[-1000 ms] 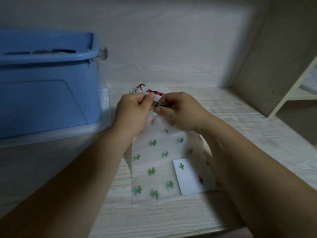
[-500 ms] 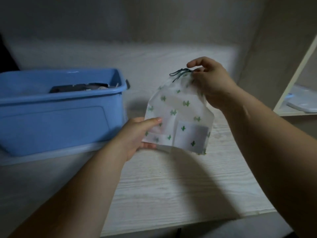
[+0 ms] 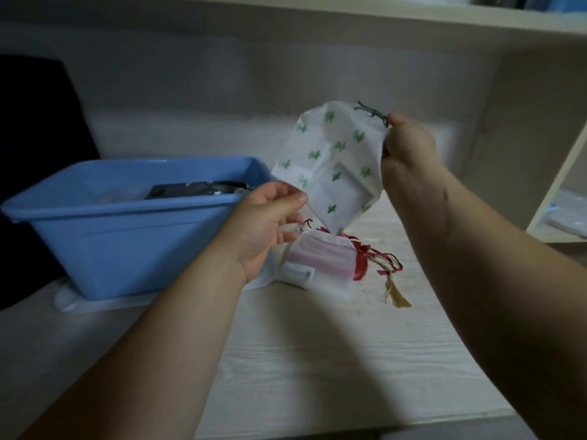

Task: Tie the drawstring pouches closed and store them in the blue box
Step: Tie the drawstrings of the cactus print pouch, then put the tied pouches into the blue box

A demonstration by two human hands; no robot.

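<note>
The right hand [image 3: 409, 160] gripped the cactus pouch [image 3: 336, 166] by its neck. The left hand [image 3: 266, 223], fingers loose, hovered at its seven o'clock.

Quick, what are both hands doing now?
Left hand: open, holding nothing.
Right hand: gripping the cactus pouch by its top.

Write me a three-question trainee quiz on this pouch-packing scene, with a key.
1. True or false: the white cactus-print drawstring pouch already lies inside the blue plastic box.
2. Which hand grips that pouch's gathered top? A left; B right; C neither.
3. Fill in: the pink pouch with red ribbons lies on the pale wooden ____.
Key: 1 false, it is held in the air, outside the box. 2 B, the right hand. 3 table.
</note>
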